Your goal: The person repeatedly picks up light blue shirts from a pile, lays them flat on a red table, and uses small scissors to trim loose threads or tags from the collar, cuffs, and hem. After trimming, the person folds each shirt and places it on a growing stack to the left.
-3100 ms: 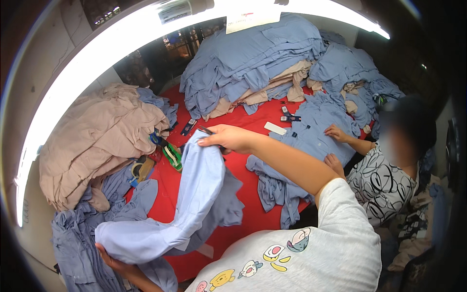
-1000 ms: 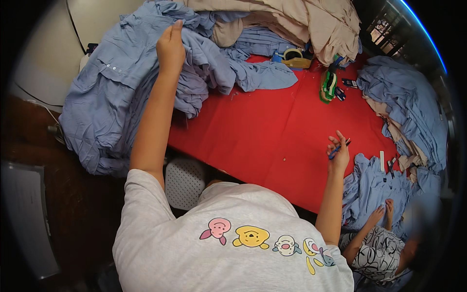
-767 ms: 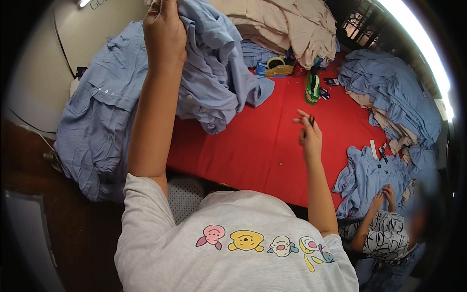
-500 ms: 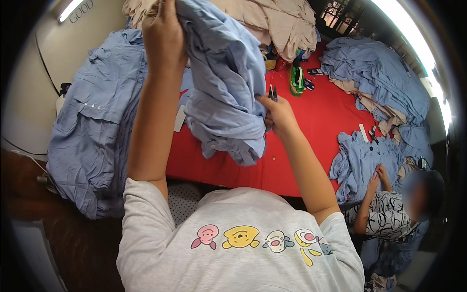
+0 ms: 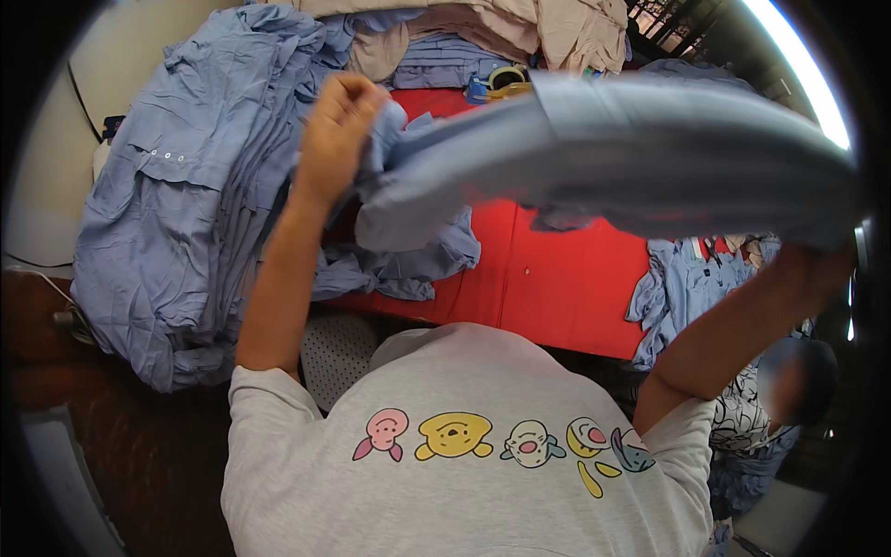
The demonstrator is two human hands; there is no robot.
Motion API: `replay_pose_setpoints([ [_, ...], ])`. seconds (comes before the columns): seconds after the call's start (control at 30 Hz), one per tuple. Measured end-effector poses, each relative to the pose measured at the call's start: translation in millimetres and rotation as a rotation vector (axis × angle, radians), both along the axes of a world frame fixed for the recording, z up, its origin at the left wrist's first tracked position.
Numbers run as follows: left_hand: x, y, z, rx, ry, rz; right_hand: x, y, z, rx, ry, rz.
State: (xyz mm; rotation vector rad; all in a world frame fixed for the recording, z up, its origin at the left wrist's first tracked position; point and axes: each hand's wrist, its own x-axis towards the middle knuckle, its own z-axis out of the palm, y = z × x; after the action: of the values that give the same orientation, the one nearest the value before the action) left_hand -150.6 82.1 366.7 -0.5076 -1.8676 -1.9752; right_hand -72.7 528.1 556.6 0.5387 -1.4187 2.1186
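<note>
A blue shirt (image 5: 594, 153), smeared by motion, is stretched through the air across the red table (image 5: 566, 297). At its left end my left hand (image 5: 342, 125) is closed, with the cloth bunched beside its fingers. My right hand (image 5: 826, 255) is raised at the far right, by the shirt's other end. That end hangs over it, and its fingers are hidden and dark. Below my left hand more blue cloth (image 5: 422, 265) lies crumpled on the table. Whether the small snips are still in my right hand cannot be seen.
A tall heap of blue shirts (image 5: 176, 204) hangs over the table's left edge. Beige garments (image 5: 492, 28) lie at the back, near a tape roll (image 5: 506, 82). At the right, a co-worker (image 5: 742, 399) sits near another blue shirt (image 5: 677, 278). A dotted seat (image 5: 334, 357) stands before me.
The bunched shirt has been spread out sideways. My right hand has swung far right and up; my left hand has come down and nearer. More crumpled blue cloth shows on the table.
</note>
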Motion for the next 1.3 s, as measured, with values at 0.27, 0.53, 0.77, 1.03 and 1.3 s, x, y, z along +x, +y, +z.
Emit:
replay_pose_setpoints([
  [0.27, 107, 94, -208, -1.086, 0.084, -0.230, 99, -39, -49, 0.209, -0.025, -0.135],
  [0.53, 13, -4, -314, -1.460, -0.211, -0.135, 118, -37, -43, 0.229, -0.019, -0.345],
  [0.77, -76, -37, -266, -1.158, -0.319, 0.117, 96, 24, 6, 0.115, -0.035, -0.685],
  [1.03, -23, 30, -240, -0.827, -0.304, 0.321, 29, 127, -195, 0.273, -0.742, -0.453],
  [1.3, 128, 88, -281, -0.664, -0.457, 0.466, 120, 98, -417, 0.214, -1.408, -0.293],
])
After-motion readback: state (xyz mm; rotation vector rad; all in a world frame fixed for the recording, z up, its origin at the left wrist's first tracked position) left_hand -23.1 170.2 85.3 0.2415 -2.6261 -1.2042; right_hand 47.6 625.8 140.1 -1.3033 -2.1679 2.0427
